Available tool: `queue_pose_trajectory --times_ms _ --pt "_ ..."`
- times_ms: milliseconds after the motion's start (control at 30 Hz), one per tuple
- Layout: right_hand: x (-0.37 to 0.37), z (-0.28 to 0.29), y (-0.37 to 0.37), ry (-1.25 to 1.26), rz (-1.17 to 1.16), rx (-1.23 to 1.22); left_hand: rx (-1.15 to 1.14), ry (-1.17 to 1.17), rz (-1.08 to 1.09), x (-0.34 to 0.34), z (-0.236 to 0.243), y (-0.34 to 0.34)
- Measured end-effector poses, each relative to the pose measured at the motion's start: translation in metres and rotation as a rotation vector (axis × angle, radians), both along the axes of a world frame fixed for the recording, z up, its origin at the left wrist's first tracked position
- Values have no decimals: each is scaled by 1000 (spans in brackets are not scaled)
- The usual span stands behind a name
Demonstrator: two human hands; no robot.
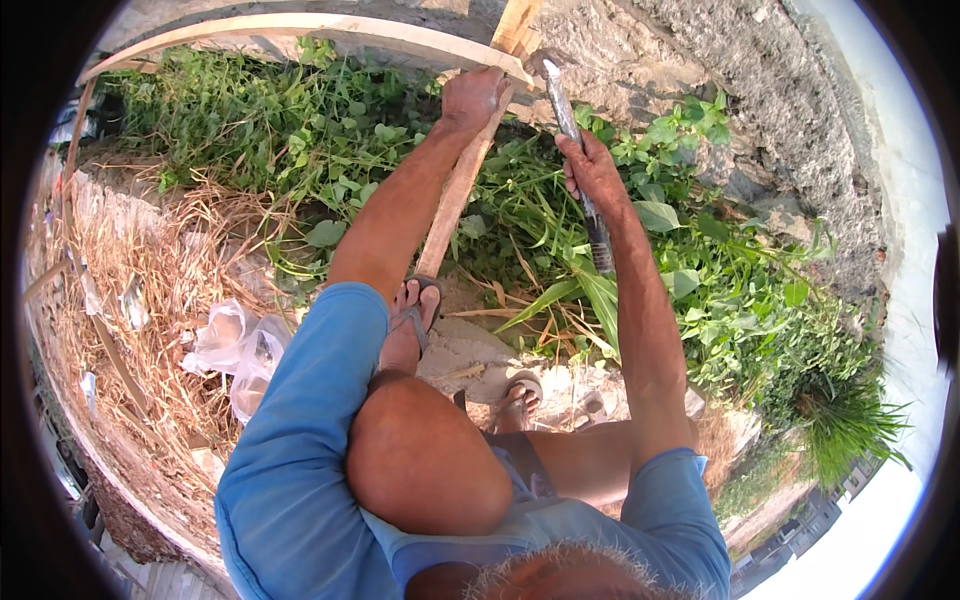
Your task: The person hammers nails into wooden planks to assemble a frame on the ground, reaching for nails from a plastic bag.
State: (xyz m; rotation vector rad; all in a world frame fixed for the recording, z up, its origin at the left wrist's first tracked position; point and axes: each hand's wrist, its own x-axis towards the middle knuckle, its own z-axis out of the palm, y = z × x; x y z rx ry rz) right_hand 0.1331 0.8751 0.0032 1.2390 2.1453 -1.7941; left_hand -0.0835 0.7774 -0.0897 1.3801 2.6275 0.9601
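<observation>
Head view, and straight to the left grip (474,98), curled tight at the crossing of a narrow plank (464,190) and the end of a long pale strip (350,29); impossible to tell whether pinching one piece or both, with fingertips hidden. Across to the right grip (592,170), wrapped firmly round the shaft of a hammer (564,115), head end just beside that crossing. Down along the plank, past weeds (370,150), to the toes of the sandalled left foot (412,312). Delicate stuff! Best, by the look of it, to steady both pieces, keep left knuckles clear of the hammer's head, strike square, and stop the plank's lower end from skidding.
</observation>
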Motion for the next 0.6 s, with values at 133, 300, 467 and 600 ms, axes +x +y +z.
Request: queue_pose_trajectory --times_ms 133,300,467,600 --pt "3 2 -6 -2 -4 -41 80 -149 -13 0 0 -10" --pt "-1 4 -7 4 12 -34 395 -247 60 -14 1 -17" --pt "3 -8 -7 6 11 -37 357 -414 0 -1 -5 -30" --pt "0 -9 -8 5 -4 -52 415 -393 4 2 -15 -28"
